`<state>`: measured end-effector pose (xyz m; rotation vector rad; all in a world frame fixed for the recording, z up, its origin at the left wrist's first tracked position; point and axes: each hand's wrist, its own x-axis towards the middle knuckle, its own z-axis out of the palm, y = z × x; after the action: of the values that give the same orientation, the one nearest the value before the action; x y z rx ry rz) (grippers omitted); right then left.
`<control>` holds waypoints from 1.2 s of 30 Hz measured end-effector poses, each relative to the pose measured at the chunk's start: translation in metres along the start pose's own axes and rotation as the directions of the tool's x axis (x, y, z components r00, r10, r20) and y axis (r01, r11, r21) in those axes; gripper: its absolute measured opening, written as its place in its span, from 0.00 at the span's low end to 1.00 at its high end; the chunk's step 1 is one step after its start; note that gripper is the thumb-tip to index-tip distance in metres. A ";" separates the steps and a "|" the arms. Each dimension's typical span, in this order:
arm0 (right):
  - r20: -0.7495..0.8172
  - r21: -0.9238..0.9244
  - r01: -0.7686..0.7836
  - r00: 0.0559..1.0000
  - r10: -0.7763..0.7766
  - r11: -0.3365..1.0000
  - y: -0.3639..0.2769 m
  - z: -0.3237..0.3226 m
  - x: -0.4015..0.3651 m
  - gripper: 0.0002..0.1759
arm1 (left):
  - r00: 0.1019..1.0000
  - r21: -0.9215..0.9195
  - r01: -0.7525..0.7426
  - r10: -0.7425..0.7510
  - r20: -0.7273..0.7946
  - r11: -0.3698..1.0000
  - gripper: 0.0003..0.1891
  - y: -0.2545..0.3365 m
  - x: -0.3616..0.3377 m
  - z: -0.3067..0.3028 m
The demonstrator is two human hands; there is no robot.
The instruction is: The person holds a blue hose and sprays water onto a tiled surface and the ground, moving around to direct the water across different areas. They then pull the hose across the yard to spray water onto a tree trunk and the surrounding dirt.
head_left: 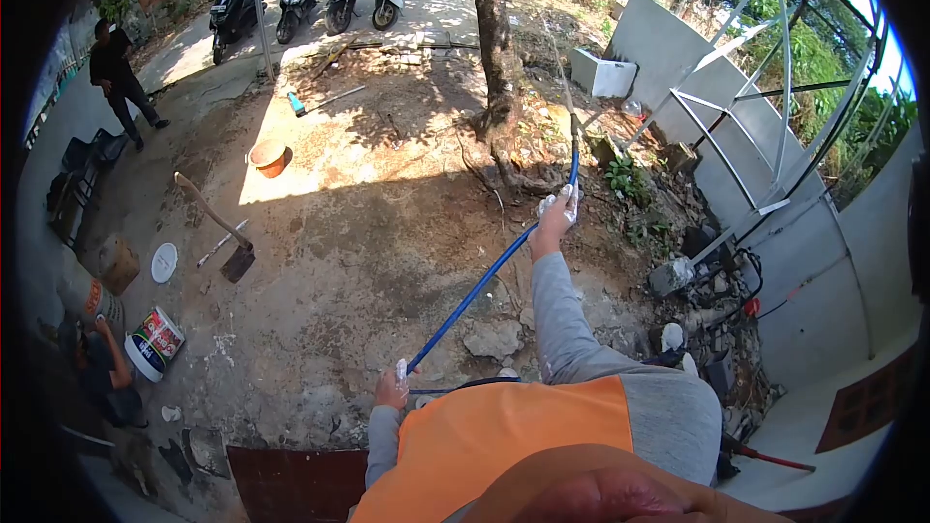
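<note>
My right hand (554, 212), stretched out ahead and whitened with something pale, is closed around a blue hose (475, 292) near its front end. Beyond that hand the hose ends in a thin, dark and metallic-looking tip (573, 124), pointing away towards the wall; a thin pale line, perhaps water, runs on from it. Lower down, close to my body, my left hand (392, 385) grips the same hose, its thumb white-stained. Between the two hands the hose runs at a slant. Another stretch of it passes behind my left hand near my waist.
A tree trunk (500, 48) stands ahead, beside a metal frame (765, 107) and grey wall (678, 48). Leftward lie a hoe (236, 261), an orange pot (269, 159) and a paint bucket (155, 343). One person (121, 77) stands; another (108, 378) is low at left. Several motorbikes (344, 0) are parked behind.
</note>
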<state>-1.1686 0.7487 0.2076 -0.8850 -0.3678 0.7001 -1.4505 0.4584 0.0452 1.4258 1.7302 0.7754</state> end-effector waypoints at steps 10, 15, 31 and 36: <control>-0.034 -0.106 0.058 0.998 -0.061 0.993 0.035 -0.045 0.027 0.16 | 0.999 0.003 0.010 -0.010 -0.043 1.000 0.11 -0.018 0.000 0.008; -0.239 -0.327 0.022 0.965 -0.105 0.945 0.069 -0.116 0.040 0.16 | 0.975 0.020 0.176 -0.177 0.133 0.984 0.12 -0.067 0.016 0.022; -0.479 -0.302 -0.168 0.878 0.003 0.938 0.069 -0.226 0.031 0.14 | 0.984 0.074 -0.008 -0.006 0.177 0.997 0.12 -0.055 0.011 0.026; -0.605 -0.388 -0.156 0.786 -0.123 0.908 0.062 -0.241 0.022 0.13 | 0.989 0.121 -0.060 0.043 0.140 0.991 0.13 -0.071 0.011 0.038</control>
<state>-1.0424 0.6523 0.0151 -1.4778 0.0982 0.3039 -1.4566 0.4547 -0.0355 1.5754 1.6665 0.5900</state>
